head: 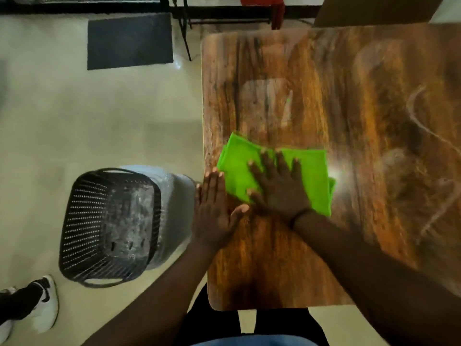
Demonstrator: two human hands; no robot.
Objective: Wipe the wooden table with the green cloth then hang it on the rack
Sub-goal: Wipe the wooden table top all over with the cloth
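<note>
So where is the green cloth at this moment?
In the head view, the cloth lies flat on the table near its left edge, under the right hand, with the left hand beside it.

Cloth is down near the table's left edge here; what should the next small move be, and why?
Probably sweep the green cloth rightward under the right hand, pressed flat on it: pale smears still mark the wooden table there. The left hand lies at the edge.

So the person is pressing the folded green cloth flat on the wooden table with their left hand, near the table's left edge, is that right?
Not quite: the head view shows the right hand pressing the folded green cloth flat on the wooden table. The left hand lies open beside the cloth at the table's left edge.
</note>
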